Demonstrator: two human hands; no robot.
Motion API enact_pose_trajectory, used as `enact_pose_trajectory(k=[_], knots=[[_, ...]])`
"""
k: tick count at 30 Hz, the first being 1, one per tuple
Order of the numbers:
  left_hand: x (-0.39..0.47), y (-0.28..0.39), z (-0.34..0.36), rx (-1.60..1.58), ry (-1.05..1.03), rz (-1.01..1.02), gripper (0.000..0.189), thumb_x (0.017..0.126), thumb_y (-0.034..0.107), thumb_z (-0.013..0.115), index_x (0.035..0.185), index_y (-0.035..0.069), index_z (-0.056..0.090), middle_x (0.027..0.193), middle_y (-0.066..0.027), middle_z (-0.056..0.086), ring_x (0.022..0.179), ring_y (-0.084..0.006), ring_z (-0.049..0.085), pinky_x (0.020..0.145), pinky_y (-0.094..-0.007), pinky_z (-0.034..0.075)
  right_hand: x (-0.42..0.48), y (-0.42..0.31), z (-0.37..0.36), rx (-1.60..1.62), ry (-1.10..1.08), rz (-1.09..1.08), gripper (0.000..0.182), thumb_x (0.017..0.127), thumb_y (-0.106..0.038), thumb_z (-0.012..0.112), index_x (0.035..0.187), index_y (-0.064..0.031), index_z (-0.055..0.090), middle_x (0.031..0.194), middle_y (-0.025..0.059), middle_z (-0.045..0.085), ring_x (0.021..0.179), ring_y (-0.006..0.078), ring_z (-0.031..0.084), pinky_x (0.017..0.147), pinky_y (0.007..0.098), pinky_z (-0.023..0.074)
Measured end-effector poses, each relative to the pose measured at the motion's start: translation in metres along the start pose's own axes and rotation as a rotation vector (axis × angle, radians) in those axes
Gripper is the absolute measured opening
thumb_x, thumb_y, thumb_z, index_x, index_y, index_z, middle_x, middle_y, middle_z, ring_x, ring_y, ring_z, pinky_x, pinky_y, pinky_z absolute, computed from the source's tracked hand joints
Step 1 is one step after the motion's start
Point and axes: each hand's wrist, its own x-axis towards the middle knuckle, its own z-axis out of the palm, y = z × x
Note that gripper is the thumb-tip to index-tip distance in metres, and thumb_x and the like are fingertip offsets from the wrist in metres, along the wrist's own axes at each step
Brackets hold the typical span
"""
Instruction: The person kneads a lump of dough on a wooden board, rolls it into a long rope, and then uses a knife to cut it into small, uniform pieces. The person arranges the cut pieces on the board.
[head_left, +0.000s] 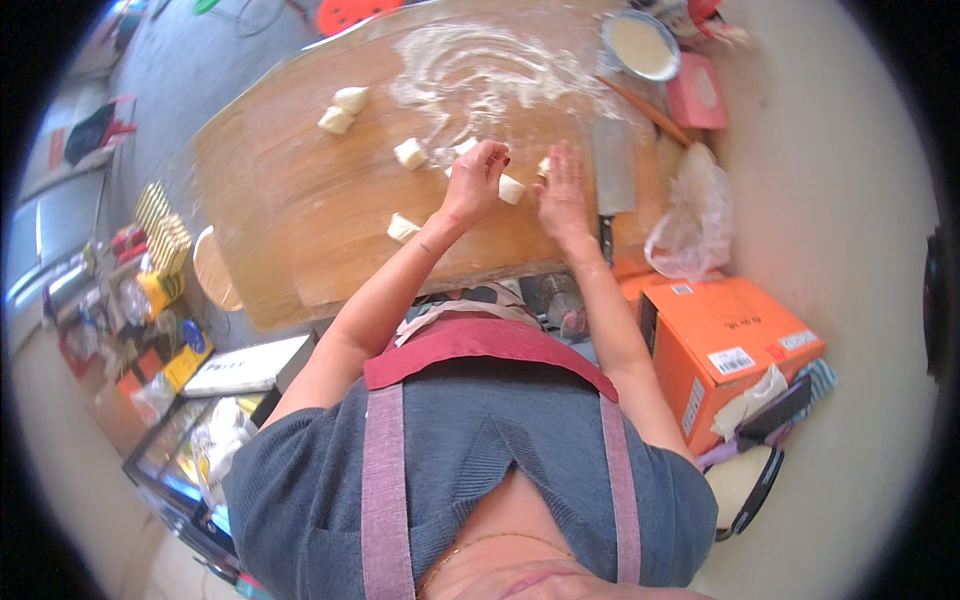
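Several white dough pieces lie on the floured wooden board. My left hand is over the board with its fingers bent together; whether anything is between the fingertips cannot be told. Beside it are a dough piece and another one partly behind the hand. My right hand lies with fingers extended against a small dough piece, which it partly covers. A cleaver rests to its right. Farther left are a dough piece, one near my forearm, and a touching pair.
Loose flour covers the board's far part. A bowl of pale contents, a wooden rolling pin, a pink box and a plastic bag stand or lie along the right side. An orange cardboard box is nearer me.
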Motion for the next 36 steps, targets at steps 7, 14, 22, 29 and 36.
enact_pose_trajectory(k=[7, 14, 22, 29, 36], knots=[[0.027, -0.069, -0.154, 0.591, 0.631, 0.139, 0.038, 0.082, 0.008, 0.078, 0.115, 0.0, 0.062, 0.122, -0.0185, 0.062, 0.116, -0.0365, 0.057, 0.101, -0.0461, 0.046, -0.022, -0.003, -0.054, 0.518, 0.268, 0.426, 0.057, 0.099, -0.011, 0.06, 0.15, 0.0057, 0.039, 0.154, 0.0227, 0.044, 0.145, 0.035, 0.04, 0.121, 0.0431, 0.0284], [0.068, -0.131, -0.214, 0.835, 0.248, -0.04, 0.051, 0.076, 0.025, 0.083, 0.118, 0.003, 0.065, 0.127, -0.019, 0.061, 0.119, -0.0385, 0.055, 0.101, -0.0482, 0.046, -0.073, 0.034, -0.051, -0.052, 0.121, 0.575, 0.057, 0.087, -0.004, 0.061, 0.14, 0.0061, 0.043, 0.13, 0.0324, 0.055, 0.124, 0.0475, 0.052, 0.107, 0.0511, 0.0409], [-0.041, -0.076, -0.204, -0.302, -0.351, -0.489, 0.034, 0.089, 0.029, 0.079, 0.112, 0.004, 0.073, 0.103, -0.0014, 0.073, 0.09, -0.0089, 0.066, 0.076, -0.0287, 0.055, -0.048, 0.018, -0.063, -0.058, -0.102, 0.674, 0.074, 0.08, -0.008, 0.066, 0.145, 0.0065, 0.035, 0.134, 0.0334, 0.053, 0.127, 0.0468, 0.051, 0.11, 0.0486, 0.0406], [-0.134, -0.068, -0.13, -0.095, -0.697, -0.457, 0.031, 0.085, 0.02, 0.08, 0.108, 0.0, 0.073, 0.1, -0.0059, 0.073, 0.094, -0.0138, 0.068, 0.083, -0.0331, 0.056, -0.076, 0.032, -0.046, 0.12, 0.288, 0.499, 0.067, 0.083, -0.007, 0.067, 0.142, 0.0046, 0.037, 0.113, 0.0223, 0.058, 0.104, 0.035, 0.059, 0.095, 0.0436, 0.0462], [-0.067, -0.086, -0.159, 0.237, 0.034, -0.068, 0.044, 0.076, 0.022, 0.086, 0.11, 0.001, 0.066, 0.104, -0.017, 0.069, 0.096, -0.0322, 0.069, 0.085, -0.0403, 0.056, -0.072, -0.066, -0.074, 0.504, 0.36, 0.418, 0.037, 0.101, -0.013, 0.061, 0.135, -0.0017, 0.051, 0.083, 0.004, 0.051, 0.071, 0.0145, 0.049, 0.064, 0.0311, 0.0429]])
